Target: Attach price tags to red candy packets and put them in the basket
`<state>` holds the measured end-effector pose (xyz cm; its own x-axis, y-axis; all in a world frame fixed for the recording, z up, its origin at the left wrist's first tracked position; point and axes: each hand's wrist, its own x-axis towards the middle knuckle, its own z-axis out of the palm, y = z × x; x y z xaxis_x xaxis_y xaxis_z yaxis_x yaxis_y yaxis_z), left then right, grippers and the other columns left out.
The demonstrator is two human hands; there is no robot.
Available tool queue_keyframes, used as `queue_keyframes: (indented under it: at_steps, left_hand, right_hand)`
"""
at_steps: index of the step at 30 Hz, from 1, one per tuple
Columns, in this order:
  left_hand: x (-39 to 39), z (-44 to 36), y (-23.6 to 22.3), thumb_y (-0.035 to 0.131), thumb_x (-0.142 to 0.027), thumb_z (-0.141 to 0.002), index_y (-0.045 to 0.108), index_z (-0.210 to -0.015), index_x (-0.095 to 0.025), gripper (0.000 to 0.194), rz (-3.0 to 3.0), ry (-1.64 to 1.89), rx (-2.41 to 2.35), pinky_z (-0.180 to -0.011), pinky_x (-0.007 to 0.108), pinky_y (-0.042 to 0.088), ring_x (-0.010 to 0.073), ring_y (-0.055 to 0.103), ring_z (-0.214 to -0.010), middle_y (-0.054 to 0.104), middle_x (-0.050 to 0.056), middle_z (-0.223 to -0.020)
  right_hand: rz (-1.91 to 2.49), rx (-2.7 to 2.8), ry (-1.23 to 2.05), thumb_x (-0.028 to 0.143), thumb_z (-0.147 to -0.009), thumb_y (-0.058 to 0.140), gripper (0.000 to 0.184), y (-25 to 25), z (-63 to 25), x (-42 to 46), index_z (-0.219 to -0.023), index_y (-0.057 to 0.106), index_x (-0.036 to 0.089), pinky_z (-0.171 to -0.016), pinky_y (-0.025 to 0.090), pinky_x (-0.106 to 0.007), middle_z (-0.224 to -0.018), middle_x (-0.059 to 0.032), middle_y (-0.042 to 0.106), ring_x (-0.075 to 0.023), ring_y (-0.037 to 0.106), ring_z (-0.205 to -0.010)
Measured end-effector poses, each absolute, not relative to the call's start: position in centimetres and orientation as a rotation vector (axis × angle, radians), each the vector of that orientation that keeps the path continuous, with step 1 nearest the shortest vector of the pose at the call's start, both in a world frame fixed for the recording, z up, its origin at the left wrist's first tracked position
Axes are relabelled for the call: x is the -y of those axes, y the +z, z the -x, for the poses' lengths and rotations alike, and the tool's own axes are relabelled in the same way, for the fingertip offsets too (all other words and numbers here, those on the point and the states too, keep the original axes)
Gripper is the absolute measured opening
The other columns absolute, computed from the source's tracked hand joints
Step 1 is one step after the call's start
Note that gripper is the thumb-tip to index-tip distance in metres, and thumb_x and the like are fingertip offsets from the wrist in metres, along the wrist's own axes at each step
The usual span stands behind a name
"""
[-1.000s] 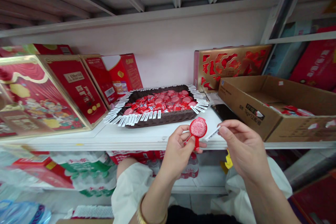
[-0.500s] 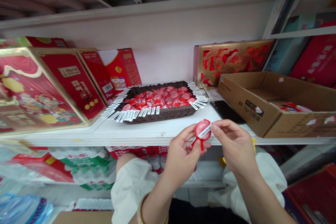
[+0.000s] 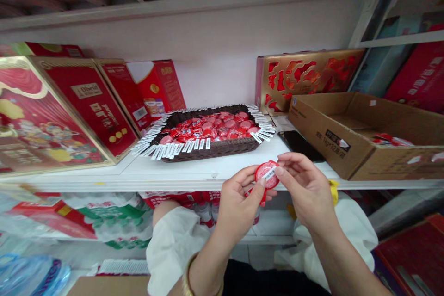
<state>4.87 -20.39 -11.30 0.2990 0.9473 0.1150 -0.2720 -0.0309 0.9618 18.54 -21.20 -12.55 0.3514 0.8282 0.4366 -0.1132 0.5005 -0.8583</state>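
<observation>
Between my hands is a round pink candy in a red-edged clear wrapper [image 3: 262,172], with a white barcode sticker [image 3: 269,173] lying across its face. My left hand [image 3: 244,194] pinches the wrapper from below, its thumb up against the sticker's lower end. My right hand [image 3: 307,189] has thumb and forefinger closed at the sticker's upper right end, touching the candy's edge. Behind them on the shelf, a dark woven basket [image 3: 215,151] holds many similar red-wrapped candies [image 3: 211,127]. Strips of barcode stickers hang all round its rim.
A black phone [image 3: 301,144] lies right of the basket, beside an open cardboard box [image 3: 333,150] with a few red packets inside. Red gift boxes [image 3: 104,106] stand at left, a gold one [image 3: 308,78] at back right. The white shelf edge [image 3: 187,184] runs just beyond my hands.
My left thumb has moved up onto the sticker, which now lies flatter across the candy. The wrapper's lower tail is now mostly covered by my left hand.
</observation>
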Motion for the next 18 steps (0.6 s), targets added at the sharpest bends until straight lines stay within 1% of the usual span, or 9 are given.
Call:
queue_keyframes:
  at_steps: [2, 6, 8, 14, 16, 18]
  left_hand:
    - [20.3, -4.86, -11.37, 0.075, -0.04, -0.079, 0.069, -0.106, -0.012, 0.039, -1.203, 1.159, -0.738, -0.058, 0.02, 0.055, 0.013, 0.07, -0.062, 0.077, 0.012, -0.093]
    - [20.31, -4.85, -11.3, 0.076, -0.039, -0.078, 0.07, -0.104, -0.012, 0.038, -1.215, 1.168, -0.716, -0.061, 0.021, 0.056, 0.0131, 0.07, -0.063, 0.077, 0.01, -0.09]
    - [20.33, -4.87, -11.28, 0.077, -0.038, -0.077, 0.071, -0.104, -0.012, 0.038, -1.214, 1.16, -0.727, -0.063, 0.021, 0.057, 0.0132, 0.07, -0.063, 0.077, 0.01, -0.09]
    - [20.17, -5.01, -11.25, 0.076, -0.037, -0.078, 0.071, -0.106, -0.013, 0.038, -1.224, 1.134, -0.763, -0.058, 0.017, 0.053, 0.0131, 0.071, -0.064, 0.077, 0.009, -0.086]
    - [20.14, -5.12, -11.2, 0.076, -0.037, -0.078, 0.072, -0.105, -0.012, 0.037, -1.221, 1.132, -0.749, -0.059, 0.018, 0.054, 0.0128, 0.071, -0.063, 0.077, 0.009, -0.086]
    - [20.15, -5.25, -11.15, 0.076, -0.038, -0.078, 0.072, -0.104, -0.012, 0.037, -1.227, 1.146, -0.723, -0.06, 0.019, 0.055, 0.0123, 0.07, -0.062, 0.077, 0.009, -0.086]
  right_hand:
    - [0.825, 1.03, 0.747, 0.033, -0.076, 0.079, 0.023, -12.45, -18.52, 21.28, -0.095, 0.071, 0.023, -0.067, 0.054, -0.021, -0.079, -0.0003, 0.068, -0.0112, 0.064, -0.072]
    - [0.867, 1.061, 0.818, 0.036, -0.075, 0.08, 0.021, -12.33, -18.58, 21.34, -0.083, 0.071, 0.02, -0.062, 0.053, -0.021, -0.074, -0.001, 0.069, -0.0109, 0.063, -0.064]
    - [0.879, 1.065, 0.828, 0.036, -0.076, 0.08, 0.019, -12.41, -18.7, 21.31, -0.081, 0.07, 0.02, -0.061, 0.053, -0.021, -0.073, -0.0006, 0.069, -0.0106, 0.063, -0.063]
    - [0.842, 1.088, 0.804, 0.039, -0.085, 0.071, 0.019, -12.81, -19.15, 21.17, -0.081, 0.07, 0.02, -0.064, 0.05, -0.021, -0.074, -0.0008, 0.068, -0.0109, 0.06, -0.067]
    - [0.843, 1.091, 0.792, 0.039, -0.085, 0.071, 0.019, -12.85, -19.19, 21.17, -0.081, 0.07, 0.02, -0.063, 0.05, -0.021, -0.073, -0.0008, 0.068, -0.0111, 0.06, -0.067]
    - [0.852, 1.083, 0.782, 0.037, -0.081, 0.075, 0.017, -12.85, -19.2, 21.16, -0.081, 0.07, 0.02, -0.063, 0.05, -0.021, -0.072, -0.0003, 0.069, -0.011, 0.061, -0.065]
